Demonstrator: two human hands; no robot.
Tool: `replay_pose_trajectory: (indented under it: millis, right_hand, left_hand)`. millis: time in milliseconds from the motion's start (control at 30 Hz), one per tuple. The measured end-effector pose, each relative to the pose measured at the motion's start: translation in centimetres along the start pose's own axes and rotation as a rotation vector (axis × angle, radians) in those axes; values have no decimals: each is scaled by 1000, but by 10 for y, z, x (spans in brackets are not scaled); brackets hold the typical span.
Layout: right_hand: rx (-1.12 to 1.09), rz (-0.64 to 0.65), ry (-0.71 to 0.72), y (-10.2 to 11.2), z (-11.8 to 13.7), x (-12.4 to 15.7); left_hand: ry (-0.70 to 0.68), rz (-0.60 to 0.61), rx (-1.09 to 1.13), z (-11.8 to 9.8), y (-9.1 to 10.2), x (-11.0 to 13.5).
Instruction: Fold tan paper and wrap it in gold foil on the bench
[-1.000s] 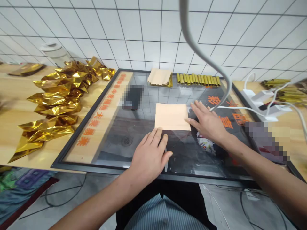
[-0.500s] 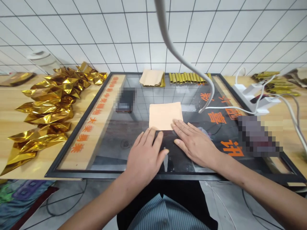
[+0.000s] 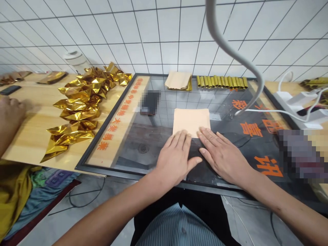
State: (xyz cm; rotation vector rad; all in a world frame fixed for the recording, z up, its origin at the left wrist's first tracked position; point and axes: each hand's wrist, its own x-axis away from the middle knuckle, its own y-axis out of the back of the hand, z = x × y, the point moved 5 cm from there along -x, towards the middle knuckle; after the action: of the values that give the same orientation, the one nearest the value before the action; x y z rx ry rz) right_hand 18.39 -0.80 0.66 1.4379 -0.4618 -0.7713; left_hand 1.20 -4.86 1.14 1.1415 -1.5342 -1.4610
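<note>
A square sheet of pale peach paper [image 3: 191, 120] lies flat on the black-framed glass panel [image 3: 143, 136] in front of me. My left hand [image 3: 175, 155] rests palm down with its fingers stretched out, the fingertips on the paper's near left edge. On the near right corner of the paper lie the fingertips of my right hand [image 3: 221, 153], which is also flat and open. Beyond the paper are a folded stack of peach and gold paper [image 3: 178, 80] and a row of rolled gold paper tubes [image 3: 221, 82].
Folded gold foil shapes [image 3: 82, 99] heap up on the wooden table to the left. Another person's hand [image 3: 11, 112] is at the far left. A phone [image 3: 150, 102] lies on the glass. A thick grey cable [image 3: 230, 51] hangs down; a white power strip [image 3: 294, 102] is at right.
The camera view has swung left, so another person's hand now shows. My left fingers have come further onto the paper's near edge; my right hand stays at the near right corner.
</note>
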Motion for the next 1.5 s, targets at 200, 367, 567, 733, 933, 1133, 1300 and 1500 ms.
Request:
replay_pose_trajectory:
  millis: [200,367,567,733,933,1133,1300,1500]
  right_hand:
    - [26,-14,-8,0,1,0]
    - [19,-20,-27,-1,1,-1]
    - [-5,-32,-41,0,2,-2]
    - [-1,-14,-56,-2,3,-2]
    - [-67,51,-102,9,2,-6]
    - [-368,2,-78,22,29,-77]
    - [-523,57,-134,-9,21,-129]
    - [-415,50,-166,-19,-20,-110]
  left_hand:
    - [48,-45,-30,23,0,22]
    - [43,-77,-52,28,21,15]
    - [-148,-120,32,13,26,-60]
    - [-91,-15,46,38,-7,-94]
    - [19,-3,18,58,-12,-88]
    - [-33,15,3,57,-17,-86]
    - [-83,-49,14,56,-17,-87]
    - [12,-14,57,55,-16,-92]
